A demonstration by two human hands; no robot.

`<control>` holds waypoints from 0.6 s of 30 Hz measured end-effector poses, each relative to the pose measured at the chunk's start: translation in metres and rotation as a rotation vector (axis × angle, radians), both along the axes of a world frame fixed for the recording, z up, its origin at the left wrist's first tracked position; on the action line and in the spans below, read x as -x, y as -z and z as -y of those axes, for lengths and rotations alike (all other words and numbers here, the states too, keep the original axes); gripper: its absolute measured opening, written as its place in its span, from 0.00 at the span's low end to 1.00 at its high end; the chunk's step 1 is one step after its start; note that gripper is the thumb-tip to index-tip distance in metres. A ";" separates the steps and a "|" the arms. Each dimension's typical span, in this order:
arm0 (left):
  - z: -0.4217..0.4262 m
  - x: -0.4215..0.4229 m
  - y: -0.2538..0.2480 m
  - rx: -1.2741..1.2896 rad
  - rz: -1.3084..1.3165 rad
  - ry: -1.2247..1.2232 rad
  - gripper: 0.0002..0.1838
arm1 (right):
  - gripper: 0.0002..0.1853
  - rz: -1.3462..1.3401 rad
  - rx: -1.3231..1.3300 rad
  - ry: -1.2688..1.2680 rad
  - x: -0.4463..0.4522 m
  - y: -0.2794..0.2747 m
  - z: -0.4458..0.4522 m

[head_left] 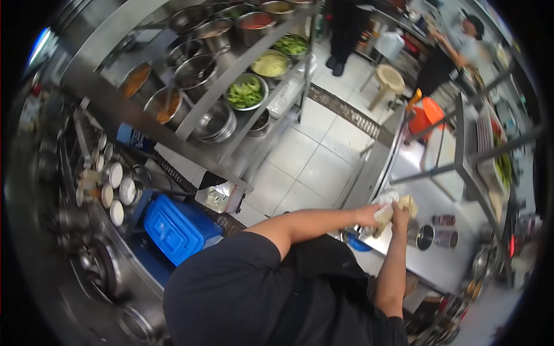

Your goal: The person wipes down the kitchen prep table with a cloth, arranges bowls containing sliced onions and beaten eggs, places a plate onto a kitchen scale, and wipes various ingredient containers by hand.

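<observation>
Both hands meet over the near edge of the steel counter (418, 199). My left hand (368, 215) is closed on a pale, crumpled bundle (384, 214), with white material at its upper side. Right beside it, my right hand (400, 214) grips a yellowish part (408, 205) of the same bundle. Whether it is cloth, paper or a bag is too small to tell. A steel cup (425, 236) and further containers (446, 237) stand just right of my right hand.
Tall steel shelving (231, 86) with pots and bowls of food stands at the upper left. A blue lidded bin (173, 228) is at my left. An orange bucket (426, 117) sits farther along the counter. Two people (349, 29) (456, 55) stand beyond, near a stool (389, 79).
</observation>
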State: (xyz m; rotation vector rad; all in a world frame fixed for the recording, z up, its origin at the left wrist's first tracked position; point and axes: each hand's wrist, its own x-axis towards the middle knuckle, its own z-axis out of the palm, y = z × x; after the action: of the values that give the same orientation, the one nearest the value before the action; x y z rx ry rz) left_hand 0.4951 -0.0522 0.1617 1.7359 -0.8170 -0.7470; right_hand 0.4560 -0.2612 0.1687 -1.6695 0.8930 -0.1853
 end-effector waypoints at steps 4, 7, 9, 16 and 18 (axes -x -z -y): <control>0.013 -0.005 -0.018 -0.044 -0.122 -0.075 0.49 | 0.22 -0.075 0.138 -0.019 0.000 -0.057 -0.005; 0.015 -0.016 -0.047 -0.089 -0.329 0.065 0.36 | 0.25 -0.064 0.510 -0.049 0.023 -0.119 -0.030; 0.045 -0.022 -0.022 -0.101 -0.377 0.140 0.25 | 0.22 -0.078 0.685 -0.071 0.048 -0.157 -0.039; 0.153 -0.020 0.004 0.212 -0.049 -0.084 0.25 | 0.27 0.255 0.117 -0.006 0.132 -0.273 -0.078; 0.166 -0.022 -0.016 0.214 -0.054 -0.024 0.32 | 0.34 0.382 -0.066 -0.037 0.142 -0.285 -0.092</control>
State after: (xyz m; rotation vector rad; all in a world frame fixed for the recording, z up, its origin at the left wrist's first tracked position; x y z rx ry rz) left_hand 0.5168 -0.2182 0.1777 1.5257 -0.8069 -0.6625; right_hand 0.3142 -0.1695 0.4542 -1.5204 0.5738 -0.4289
